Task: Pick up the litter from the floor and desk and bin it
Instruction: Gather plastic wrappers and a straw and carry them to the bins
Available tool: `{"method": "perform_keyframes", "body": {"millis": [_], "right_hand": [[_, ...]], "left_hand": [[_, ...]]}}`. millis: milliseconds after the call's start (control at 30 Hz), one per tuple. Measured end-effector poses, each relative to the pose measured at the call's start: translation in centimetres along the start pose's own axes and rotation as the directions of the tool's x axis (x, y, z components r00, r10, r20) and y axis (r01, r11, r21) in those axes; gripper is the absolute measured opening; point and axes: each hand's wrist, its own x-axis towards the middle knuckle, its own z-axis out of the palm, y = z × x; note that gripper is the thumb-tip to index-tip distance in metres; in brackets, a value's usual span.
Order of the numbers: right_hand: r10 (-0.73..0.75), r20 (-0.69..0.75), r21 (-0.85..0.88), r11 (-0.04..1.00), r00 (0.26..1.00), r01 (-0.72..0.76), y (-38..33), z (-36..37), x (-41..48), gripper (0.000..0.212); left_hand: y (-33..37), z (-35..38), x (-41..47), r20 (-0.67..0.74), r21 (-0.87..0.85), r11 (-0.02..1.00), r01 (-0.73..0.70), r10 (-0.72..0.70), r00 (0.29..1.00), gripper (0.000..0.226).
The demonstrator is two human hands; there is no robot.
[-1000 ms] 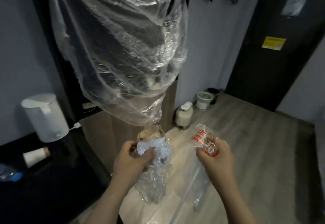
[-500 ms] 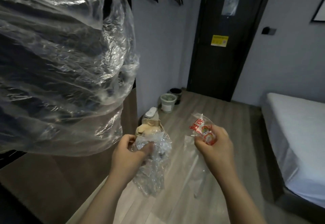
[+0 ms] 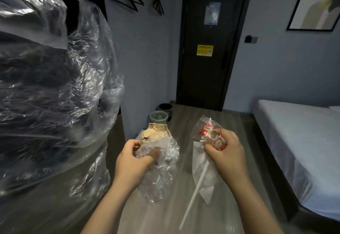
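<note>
My left hand (image 3: 134, 162) grips a crumpled clear plastic bag (image 3: 161, 175) together with a torn beige paper wrapper (image 3: 156, 132) that sticks up above my fingers. My right hand (image 3: 226, 152) grips a clear wrapper with red print (image 3: 207, 132); a clear plastic sheet (image 3: 204, 180) and a white straw (image 3: 195, 195) hang down from the same grip. Both hands are held at waist height over the wooden floor. Two small bins stand by the wall ahead: a grey slotted bin (image 3: 158, 117) and a dark bin (image 3: 165, 107) behind it.
A big clear plastic cover (image 3: 55, 95) over dark clothing hangs close on my left. A dark door (image 3: 207, 49) is straight ahead. A bed with a pale sheet (image 3: 301, 141) fills the right side. Wooden floor (image 3: 202, 112) runs between me and the bins.
The view has swung right: the desk and kettle left the frame, while the door, bed and picture came in. Both hands keep the same grips on their litter.
</note>
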Motion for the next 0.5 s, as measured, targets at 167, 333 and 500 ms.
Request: {"method": "perform_keyframes", "body": {"millis": [167,333,500], "right_hand": [[0.039,-0.010,-0.023,0.999,0.999,-0.039,4.0,2.9,6.3,0.032],[0.075,0.007,-0.008,0.997,0.997,-0.075,9.6,4.8,14.2,0.029],[0.070,0.044,-0.001,0.998,0.997,-0.070,14.3,4.9,23.0,0.035]], "left_hand": [[-2.0,3.8,7.2,0.031,0.015,1.000,0.019,-0.020,0.999,0.032],[-2.9,9.9,15.1,0.039,0.043,0.999,0.028,-0.030,0.999,0.029],[-1.4,16.3,22.2,0.034,0.072,0.996,0.057,-0.059,0.998,0.037]]}}
